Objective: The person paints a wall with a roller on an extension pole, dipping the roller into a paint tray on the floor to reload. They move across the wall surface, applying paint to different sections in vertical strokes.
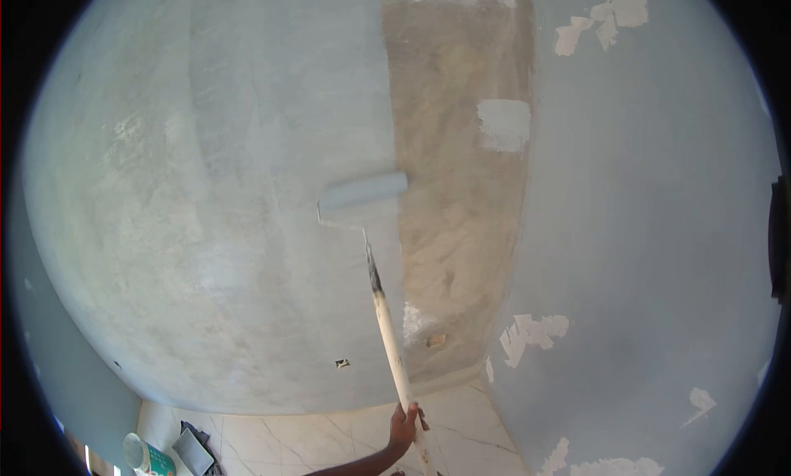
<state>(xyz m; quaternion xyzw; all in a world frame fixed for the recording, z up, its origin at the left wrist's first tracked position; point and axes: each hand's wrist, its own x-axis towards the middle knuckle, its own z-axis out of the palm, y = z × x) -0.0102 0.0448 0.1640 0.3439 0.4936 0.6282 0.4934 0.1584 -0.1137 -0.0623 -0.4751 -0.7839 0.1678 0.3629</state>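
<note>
My left hand [404, 425], reaching in from the lower left, is closed around the pale wooden pole of a paint roller [387, 336]. The pole slants up and slightly left to a thin wire frame, its upper end dark and stained. On the wall ahead lies the roller sleeve [362, 191], coated light blue-grey and slightly blurred. It sits at the border between the blue-grey painted wall [288, 295] and a bare brown strip [453, 229]. My right hand does not show clearly; a dark sliver at the bottom edge near the pole cannot be made out.
A side wall [643, 229] on the right carries several whitish filler patches. Two socket cutouts, one a painted-side box [342, 363], are low on the wall. On the tiled floor [272, 443] stand an open bucket [148, 457] and a grey tray [194, 453].
</note>
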